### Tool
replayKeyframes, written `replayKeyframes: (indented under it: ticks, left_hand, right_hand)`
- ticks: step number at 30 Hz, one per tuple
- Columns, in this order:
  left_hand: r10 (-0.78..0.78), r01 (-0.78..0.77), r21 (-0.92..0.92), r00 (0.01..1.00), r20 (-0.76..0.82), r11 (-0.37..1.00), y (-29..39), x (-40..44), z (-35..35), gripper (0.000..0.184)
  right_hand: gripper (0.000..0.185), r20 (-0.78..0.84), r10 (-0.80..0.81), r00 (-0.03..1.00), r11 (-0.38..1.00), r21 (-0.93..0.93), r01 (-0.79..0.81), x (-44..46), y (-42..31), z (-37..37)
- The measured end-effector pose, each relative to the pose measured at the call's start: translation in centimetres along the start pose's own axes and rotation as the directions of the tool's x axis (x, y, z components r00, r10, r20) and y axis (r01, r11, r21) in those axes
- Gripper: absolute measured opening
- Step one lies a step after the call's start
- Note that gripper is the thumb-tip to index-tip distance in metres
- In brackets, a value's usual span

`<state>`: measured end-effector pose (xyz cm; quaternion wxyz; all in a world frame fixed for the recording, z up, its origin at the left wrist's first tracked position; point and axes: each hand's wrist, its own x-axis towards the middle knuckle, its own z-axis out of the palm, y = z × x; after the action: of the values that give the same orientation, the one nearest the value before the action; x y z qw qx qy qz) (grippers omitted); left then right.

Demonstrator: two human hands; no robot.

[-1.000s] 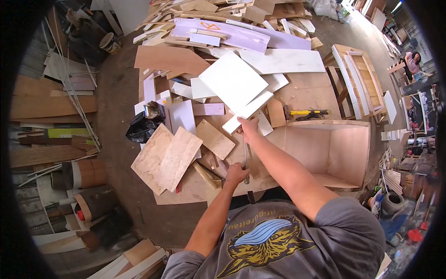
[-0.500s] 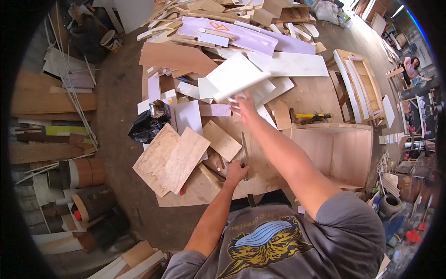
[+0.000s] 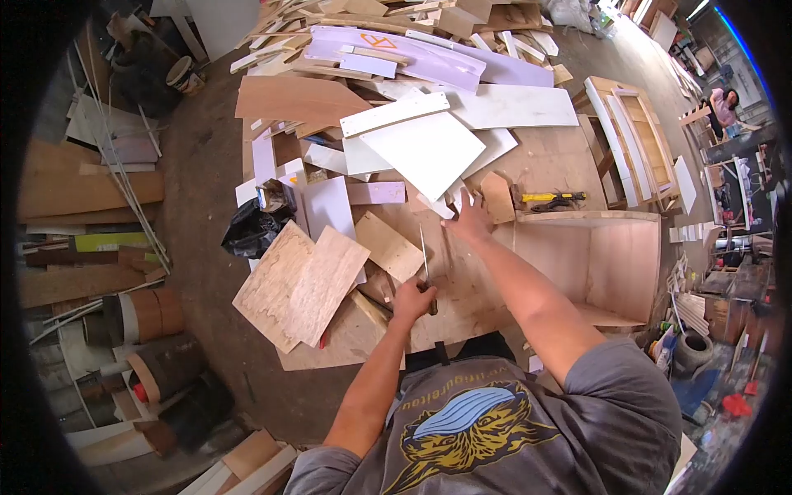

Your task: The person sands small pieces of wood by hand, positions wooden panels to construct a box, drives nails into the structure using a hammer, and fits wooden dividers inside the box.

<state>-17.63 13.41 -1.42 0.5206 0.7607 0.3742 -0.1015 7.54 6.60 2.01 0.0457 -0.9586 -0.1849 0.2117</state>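
Observation:
My left hand (image 3: 412,301) is closed around the dark handle of a long, thin metal tool (image 3: 425,252). Its narrow blade points away from me over the workbench; its exact kind is unclear. My right hand (image 3: 472,219) has its fingers spread at the near end of some small white strips (image 3: 435,206), touching or just above them. Beyond it, a white board (image 3: 425,148) lies across other white panels, a white batten (image 3: 394,115) along its far edge. Beside my left hand lie a pale plywood rectangle (image 3: 389,247) and two larger plywood pieces (image 3: 327,285).
An open wooden box (image 3: 590,268) stands on the right of the bench (image 3: 536,165), a yellow-handled tool (image 3: 553,197) behind it. Offcuts (image 3: 371,16) are heaped at the far end. A black plastic bag (image 3: 252,228) sits left. Another person (image 3: 724,111) is at the far right.
My right hand has left the white board and come nearer, to the small strips. The board has turned and settled flat. My left hand still holds the tool, its blade now tilted slightly left.

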Motion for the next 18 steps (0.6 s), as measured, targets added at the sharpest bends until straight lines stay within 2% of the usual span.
replayKeyframes:
  ticks: [3, 6, 9, 12, 15, 17, 18]
  left_hand:
    - [0.092, -0.089, 0.039, 0.992, -0.084, 0.995, 0.6, -0.1, -1.1, 0.042]
    - [0.086, -0.082, 0.031, 0.986, -0.14, 0.996, 1.5, -0.8, -2.2, 0.039]
    - [0.026, -0.038, -0.096, 0.992, -0.124, 0.995, 0.6, -0.7, -2.6, 0.037]
    - [0.023, -0.044, -0.121, 0.985, -0.169, 0.992, 1.0, -1.5, -3.4, 0.036]
    - [0.069, -0.095, -0.087, 0.96, -0.271, 0.992, 0.9, -2.4, -3.7, 0.034]
    - [0.073, -0.136, -0.168, 0.939, -0.336, 0.976, -0.5, -2.7, -3.2, 0.033]
    - [0.073, -0.158, -0.208, 0.927, -0.368, 0.965, -1.2, -2.8, -3.0, 0.033]
  right_hand:
    - [0.103, 0.04, 0.07, 0.997, 0.995, 0.064, -0.072, -0.2, -1.9, -0.5]
    - [0.095, -0.021, 0.054, 0.998, 0.983, 0.178, -0.05, 0.7, -3.4, 1.1]
    - [0.085, -0.033, 0.051, 0.998, 0.948, 0.315, -0.038, 1.4, -4.4, 0.5]
    - [0.079, -0.335, 0.073, 0.939, 0.974, 0.229, 0.006, 0.7, -5.2, 1.8]
    - [0.076, -0.327, -0.051, 0.944, 0.982, 0.155, 0.107, -2.8, -6.0, 4.1]
    - [0.071, -0.21, -0.318, 0.924, 0.927, 0.134, 0.35, -5.9, -5.4, 7.2]
    - [0.072, -0.169, -0.443, 0.881, 0.88, 0.107, 0.463, -7.7, -5.3, 7.2]
